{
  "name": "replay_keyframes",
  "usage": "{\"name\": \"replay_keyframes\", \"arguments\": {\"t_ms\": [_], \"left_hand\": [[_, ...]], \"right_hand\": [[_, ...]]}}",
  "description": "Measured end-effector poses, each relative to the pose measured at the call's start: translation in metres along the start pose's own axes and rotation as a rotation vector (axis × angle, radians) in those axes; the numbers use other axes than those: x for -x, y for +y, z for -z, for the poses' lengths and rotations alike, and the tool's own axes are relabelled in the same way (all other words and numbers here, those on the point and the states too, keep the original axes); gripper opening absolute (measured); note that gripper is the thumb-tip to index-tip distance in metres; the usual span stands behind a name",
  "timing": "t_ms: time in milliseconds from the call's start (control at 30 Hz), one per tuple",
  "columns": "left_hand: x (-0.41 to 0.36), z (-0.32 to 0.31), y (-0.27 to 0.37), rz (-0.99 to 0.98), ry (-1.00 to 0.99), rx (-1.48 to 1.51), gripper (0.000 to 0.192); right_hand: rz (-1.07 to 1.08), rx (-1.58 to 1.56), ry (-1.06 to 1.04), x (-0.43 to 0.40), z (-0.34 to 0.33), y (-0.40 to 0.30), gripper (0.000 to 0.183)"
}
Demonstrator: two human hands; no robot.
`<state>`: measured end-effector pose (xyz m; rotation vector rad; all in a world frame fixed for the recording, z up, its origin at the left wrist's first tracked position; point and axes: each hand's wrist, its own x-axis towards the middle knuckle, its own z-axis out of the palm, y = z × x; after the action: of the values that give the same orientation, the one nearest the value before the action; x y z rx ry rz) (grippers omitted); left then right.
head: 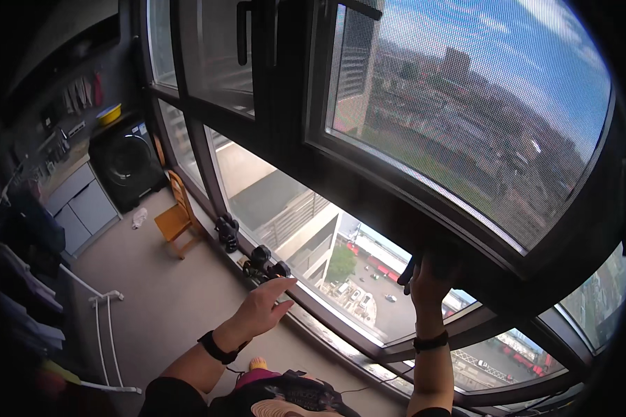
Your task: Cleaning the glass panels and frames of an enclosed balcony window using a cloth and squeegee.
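Note:
My left hand [267, 307] hovers above the floor beside the window sill, thumb and fingers apart, holding nothing. My right hand [429, 279] is raised to the lower part of the dark window frame [386, 193]. A dark cloth or similar dark item [407, 273] shows by its fingers; their grip is hidden in shadow. Above, a mesh window screen [469, 114] fills the framed opening. Below the frame, a glass pane [276, 203] looks down on a street. A black band is on each wrist.
A small wooden chair [177, 216] stands by the window. Dark objects [227, 232] sit on the sill [339, 344]. A black front-loading washing machine [128, 159] carries a yellow basin [109, 114]. A white drying rack [104, 333] and hanging clothes [26, 307] are at left.

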<state>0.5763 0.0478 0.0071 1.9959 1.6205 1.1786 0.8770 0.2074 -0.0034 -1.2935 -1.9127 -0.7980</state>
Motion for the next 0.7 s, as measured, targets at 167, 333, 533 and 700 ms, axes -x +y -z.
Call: {"name": "replay_keyframes", "arguments": {"t_ms": [167,333,533,700], "left_hand": [[-0.047,0.061,0.0,-0.016,0.223,-0.06,0.036],[-0.117,0.123,-0.006,-0.23,0.417,-0.082,0.035],[-0.192,0.171,0.001,-0.389,0.399,0.205,0.041],[-0.241,0.176,0.011,-0.502,0.354,0.341,0.052]], "right_hand": [[-0.029,-0.169,0.03,-0.049,-0.031,-0.062,0.036],[0.166,-0.13,0.038,-0.094,-0.038,-0.116,0.039],[0.18,-0.181,-0.026,-0.135,-0.073,-0.187,0.029],[0.247,-0.082,0.047,-0.161,-0.091,-0.218,0.024]]}}
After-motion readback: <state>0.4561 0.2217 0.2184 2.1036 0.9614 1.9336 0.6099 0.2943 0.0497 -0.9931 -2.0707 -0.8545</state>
